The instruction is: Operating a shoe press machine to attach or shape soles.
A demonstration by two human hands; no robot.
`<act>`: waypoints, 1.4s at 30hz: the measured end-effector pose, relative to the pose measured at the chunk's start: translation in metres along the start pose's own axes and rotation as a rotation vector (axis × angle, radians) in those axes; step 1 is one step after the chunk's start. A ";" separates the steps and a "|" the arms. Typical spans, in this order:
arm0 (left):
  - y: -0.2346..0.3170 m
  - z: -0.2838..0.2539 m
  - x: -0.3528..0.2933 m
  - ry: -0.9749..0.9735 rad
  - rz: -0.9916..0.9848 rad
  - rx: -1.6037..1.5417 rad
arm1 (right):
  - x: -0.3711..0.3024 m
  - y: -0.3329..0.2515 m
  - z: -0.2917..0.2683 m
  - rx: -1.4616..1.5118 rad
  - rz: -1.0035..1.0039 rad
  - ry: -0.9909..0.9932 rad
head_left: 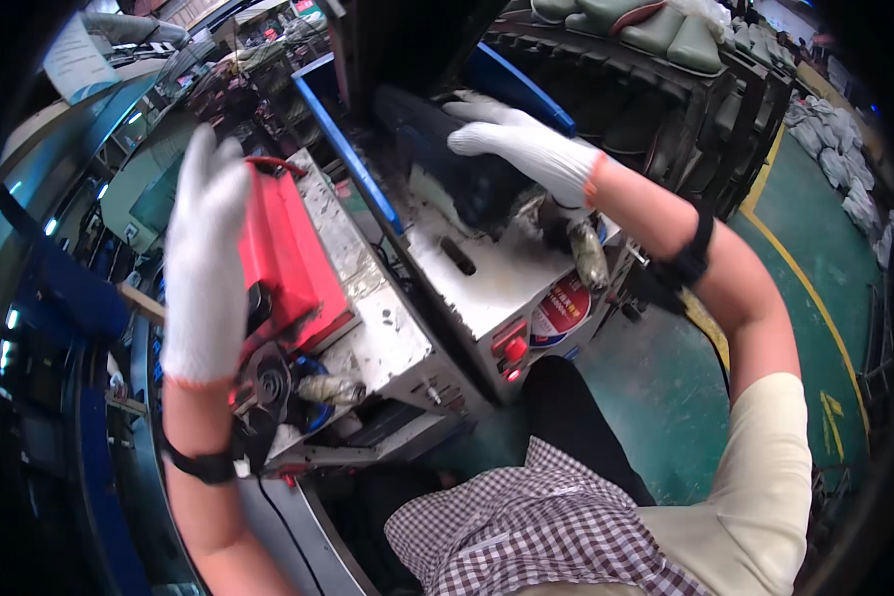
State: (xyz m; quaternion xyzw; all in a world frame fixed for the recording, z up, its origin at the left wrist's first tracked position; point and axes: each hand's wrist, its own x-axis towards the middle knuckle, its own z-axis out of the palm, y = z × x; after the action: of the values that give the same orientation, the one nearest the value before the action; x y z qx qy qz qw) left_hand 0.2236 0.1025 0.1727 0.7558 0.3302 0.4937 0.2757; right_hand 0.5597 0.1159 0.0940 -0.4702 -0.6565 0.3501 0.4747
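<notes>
Sitting on the white bench (482, 298), the black form (467, 184) lies just beside the right hand (517, 142), the nearer one, its long axis seeming to slant from far left to near right. That hand is unclenched, contact unclear. The blurred left hand (206, 263), fingers extended, is beside the red cover (283, 248), well apart from the form.

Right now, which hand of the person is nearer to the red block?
The left hand: it is close beside the red block, at its left. The right hand is well away, to the right, at the dark block.
</notes>
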 end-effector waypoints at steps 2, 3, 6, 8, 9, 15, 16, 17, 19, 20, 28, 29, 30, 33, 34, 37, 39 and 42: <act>-0.001 0.009 0.056 -0.002 0.059 -0.011 | 0.049 0.032 -0.025 -0.297 0.027 0.056; 0.006 0.011 0.081 0.032 0.028 -0.067 | 0.072 0.042 -0.026 -0.421 0.024 0.056; -0.008 0.012 0.166 -0.065 0.678 0.518 | 0.109 0.074 -0.028 -0.865 0.101 0.057; 0.010 0.043 0.189 -0.053 0.763 0.447 | 0.110 0.090 -0.038 -0.957 0.256 -0.217; 0.021 0.053 0.201 -0.082 0.571 0.323 | 0.111 0.096 -0.037 -1.066 0.271 -0.303; 0.063 0.087 0.266 -0.191 0.376 0.461 | 0.115 0.099 -0.036 -0.945 0.262 -0.339; 0.070 0.096 0.279 -0.204 0.407 0.748 | 0.109 0.090 -0.037 -0.938 0.310 -0.336; 0.074 0.104 0.289 -0.211 0.435 1.036 | 0.108 0.089 -0.046 -0.937 0.315 -0.328; 0.072 0.120 0.289 -0.172 0.385 0.821 | 0.104 0.092 -0.065 -0.857 0.296 -0.378; 0.071 0.125 0.285 -0.119 0.319 0.617 | 0.088 0.075 -0.068 -0.924 0.251 -0.319; 0.078 0.156 0.218 -0.215 0.170 0.610 | -0.101 0.023 -0.042 -0.761 -0.404 -0.137; 0.057 0.159 0.211 -0.180 0.324 0.552 | -0.119 0.019 -0.030 -0.804 -0.375 -0.147; 0.041 0.161 0.201 -0.144 0.477 0.495 | -0.133 0.021 -0.021 -0.851 -0.426 -0.127; 0.008 0.183 0.178 -0.085 0.564 0.728 | -0.155 0.026 -0.005 -0.911 -0.453 -0.103; -0.006 0.189 0.171 -0.077 0.628 0.694 | -0.158 0.030 -0.002 -0.927 -0.494 -0.039; -0.028 0.221 0.137 -0.055 0.703 0.728 | -0.165 0.045 0.003 -0.882 -0.515 0.113; -0.047 0.234 0.111 -0.064 0.711 0.729 | -0.170 0.048 0.002 -0.915 -0.569 0.193; -0.058 0.251 0.077 -0.073 0.648 0.719 | -0.178 0.052 -0.002 -0.934 -0.558 0.200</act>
State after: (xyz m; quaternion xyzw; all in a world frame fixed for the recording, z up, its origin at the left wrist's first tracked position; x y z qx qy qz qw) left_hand 0.4665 0.1754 0.0827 0.8838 0.2180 0.3819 -0.1596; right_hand 0.5953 -0.0364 -0.0051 -0.4701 -0.7933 -0.1636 0.3505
